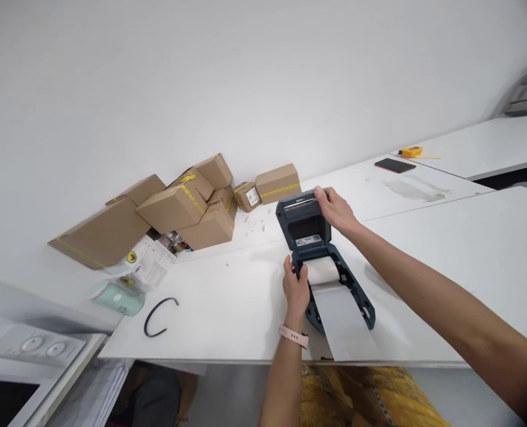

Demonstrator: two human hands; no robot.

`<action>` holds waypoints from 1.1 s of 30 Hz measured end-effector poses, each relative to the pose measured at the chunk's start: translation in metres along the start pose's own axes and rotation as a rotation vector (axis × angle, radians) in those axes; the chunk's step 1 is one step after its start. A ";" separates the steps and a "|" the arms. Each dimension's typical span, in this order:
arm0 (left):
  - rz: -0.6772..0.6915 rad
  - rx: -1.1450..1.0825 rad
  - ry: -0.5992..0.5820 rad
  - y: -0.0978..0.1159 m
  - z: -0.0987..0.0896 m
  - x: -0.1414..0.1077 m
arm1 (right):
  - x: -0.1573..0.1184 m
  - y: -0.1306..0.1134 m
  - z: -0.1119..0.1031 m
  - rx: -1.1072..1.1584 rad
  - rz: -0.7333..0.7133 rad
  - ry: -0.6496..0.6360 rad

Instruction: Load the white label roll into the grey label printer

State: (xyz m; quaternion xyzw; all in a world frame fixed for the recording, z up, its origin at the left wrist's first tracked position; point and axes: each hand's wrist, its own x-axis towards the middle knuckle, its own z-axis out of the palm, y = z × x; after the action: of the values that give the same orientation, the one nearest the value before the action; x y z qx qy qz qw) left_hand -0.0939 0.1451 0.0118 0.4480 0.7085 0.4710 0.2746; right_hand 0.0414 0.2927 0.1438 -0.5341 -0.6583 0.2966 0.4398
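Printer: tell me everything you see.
The printer looks like dark blue-grey plastic with angled corners. It sits on the white table, lid raised, showing a metallic bar and small label. A white roll lies in the body, a pale strip running from it toward the table's near edge. The right hand holds the lid; the left hand touches the body's left side.

Room to pass runs across the desk [227, 314] between the printer [310, 230] and the curved black band [147, 321]. Cardboard boxes [172, 207] block the far left.
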 end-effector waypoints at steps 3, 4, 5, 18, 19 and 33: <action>0.038 0.050 -0.019 0.002 -0.002 -0.001 | 0.018 -0.001 0.007 -0.017 0.035 -0.014; 0.049 0.064 -0.024 0.002 -0.003 -0.001 | 0.021 -0.001 0.009 -0.018 0.036 -0.021; 0.059 0.075 -0.027 0.003 -0.003 -0.001 | 0.023 0.000 0.010 -0.015 0.030 -0.029; 0.125 0.132 -0.032 0.004 -0.002 0.000 | -0.044 0.024 -0.028 0.137 -0.310 0.281; 0.126 0.133 -0.028 0.004 -0.002 0.000 | -0.052 0.029 -0.027 0.087 -0.365 0.211; 0.109 0.207 -0.042 0.014 -0.010 0.003 | -0.075 0.070 0.038 -0.794 -0.608 -0.730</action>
State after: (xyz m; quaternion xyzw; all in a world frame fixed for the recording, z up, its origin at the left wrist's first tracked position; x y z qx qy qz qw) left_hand -0.0981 0.1460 0.0285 0.5216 0.7220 0.4000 0.2159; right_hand 0.0417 0.2413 0.0474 -0.3095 -0.9492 0.0539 0.0186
